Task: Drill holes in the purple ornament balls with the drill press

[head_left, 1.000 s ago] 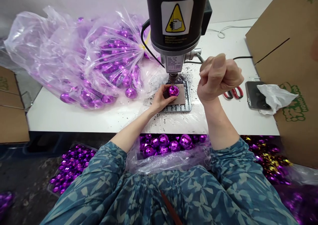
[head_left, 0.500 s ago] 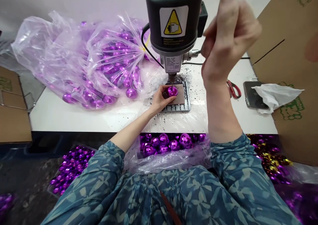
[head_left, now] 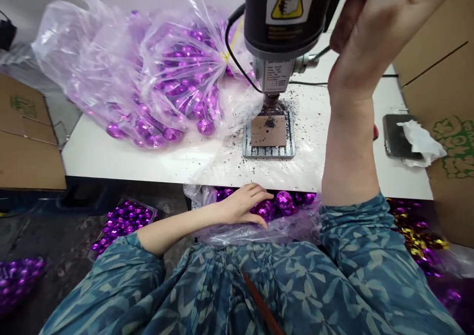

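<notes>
Head view, watched from my remote seat: left hand [head_left: 240, 205] low at the near edge of the white table [head_left: 148, 162], fingers and thumb spread to either side of a faceted purple ball [head_left: 264, 210] in the open plastic bag [head_left: 240, 234]; it touches the ball, but I cannot tell whether it grips; more purple balls lie just beside it; right hand [head_left: 381, 34] raised at the lever [head_left: 323, 54] of the drill press [head_left: 283, 17], fingers bent inward, partly out of frame; I cannot tell whether they clasp the lever; under the chuck, a brown board [head_left: 259, 133] on a slotted metal base [head_left: 266, 153], dark shavings [head_left: 270, 123] heaped and scattered (messy spot, this); on my left, a tied plastic bag [head_left: 111, 63] of purple balls; on my right, a dark phone [head_left: 393, 132] partly under a white tissue [head_left: 425, 140], near a carton [head_left: 437, 93]
</notes>
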`<state>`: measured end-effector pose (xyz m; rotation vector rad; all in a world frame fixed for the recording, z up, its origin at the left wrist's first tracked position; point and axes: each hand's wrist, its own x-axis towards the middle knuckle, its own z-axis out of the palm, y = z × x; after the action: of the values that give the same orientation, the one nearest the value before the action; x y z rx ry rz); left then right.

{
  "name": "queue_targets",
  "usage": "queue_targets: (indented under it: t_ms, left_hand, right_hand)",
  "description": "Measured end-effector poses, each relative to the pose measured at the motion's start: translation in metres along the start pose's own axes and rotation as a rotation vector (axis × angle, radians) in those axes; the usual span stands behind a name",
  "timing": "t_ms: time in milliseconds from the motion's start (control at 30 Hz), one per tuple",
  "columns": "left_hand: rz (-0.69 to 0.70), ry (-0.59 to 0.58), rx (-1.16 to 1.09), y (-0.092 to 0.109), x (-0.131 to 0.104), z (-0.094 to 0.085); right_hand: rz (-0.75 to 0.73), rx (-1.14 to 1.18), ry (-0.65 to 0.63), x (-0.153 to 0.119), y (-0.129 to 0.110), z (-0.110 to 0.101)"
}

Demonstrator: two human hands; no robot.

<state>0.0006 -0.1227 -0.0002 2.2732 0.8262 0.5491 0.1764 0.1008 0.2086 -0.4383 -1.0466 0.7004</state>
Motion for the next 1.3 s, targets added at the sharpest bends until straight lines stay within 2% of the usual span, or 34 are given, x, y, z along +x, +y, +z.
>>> queue_targets:
  t_ms: [67, 133, 200, 233, 300, 333, 400, 467, 500, 633, 767, 867, 1000, 1067, 1133, 1233, 1300]
  left_hand:
    - [-0.007, 0.173, -0.029, -0.019, 0.013, -0.023]
    - [-0.081, 0.389, -0.033, -0.048, 0.035, -0.059]
    - [-0.173, 0.517, -0.026, -0.081, 0.064, -0.1]
    - [-0.213, 0.537, -0.026, -0.098, 0.08, -0.119]
    - [-0.3, 0.501, 0.048, -0.129, 0.11, -0.15]
    - [-0.38, 0.453, 0.131, -0.141, 0.123, -0.162]
    - [-0.586, 0.277, 0.369, -0.16, 0.145, -0.177]
    - [-0.756, 0.142, 0.584, -0.171, 0.158, -0.182]
    - [-0.806, 0.125, 0.668, -0.175, 0.161, -0.183]
    - [-0.905, 0.208, 0.812, -0.19, 0.162, -0.19]
    - [-1.0, 0.291, 0.735, -0.203, 0.16, -0.2]
    - [-1.071, 0.35, 0.681, -0.207, 0.164, -0.201]
    - [-1.034, 0.532, 0.451, -0.212, 0.169, -0.197]
    - [-1.023, 0.589, 0.425, -0.215, 0.17, -0.198]
    - [-1.089, 0.558, 0.516, -0.219, 0.169, -0.204]
    - [-1.226, 0.378, 0.649, -0.22, 0.168, -0.214]
    - [-1.212, 0.311, 0.687, -0.217, 0.166, -0.219]
  right_hand:
    - [-0.139, 0.026, 0.025, 0.0, 0.004, -0.001]
    - [-0.183, 0.067, 0.034, 0.002, 0.011, -0.002]
    - [-0.232, 0.065, 0.059, 0.002, 0.015, -0.003]
    - [-0.256, 0.045, 0.065, 0.003, 0.016, -0.003]
    - [-0.263, -0.017, 0.058, 0.001, 0.015, -0.004]
    - [-0.247, -0.051, 0.043, 0.0, 0.013, -0.004]
    - [-0.217, -0.091, 0.032, -0.004, 0.009, -0.005]
    - [-0.215, -0.101, 0.031, -0.007, 0.005, -0.005]
    - [-0.226, -0.097, 0.037, -0.008, 0.004, -0.004]
    - [-0.247, -0.085, 0.054, -0.009, 0.004, -0.003]
    - [-0.263, -0.087, 0.062, -0.01, 0.004, -0.002]
    - [-0.258, -0.119, 0.059, -0.011, 0.004, -0.002]
    - [-0.267, -0.152, 0.073, -0.011, 0.006, -0.003]
    - [-0.276, -0.145, 0.073, -0.011, 0.007, -0.003]
    - [-0.286, -0.14, 0.07, -0.01, 0.008, -0.002]
    - [-0.278, -0.132, 0.071, -0.011, 0.007, -0.001]
    - [-0.266, -0.128, 0.068, -0.012, 0.005, -0.001]
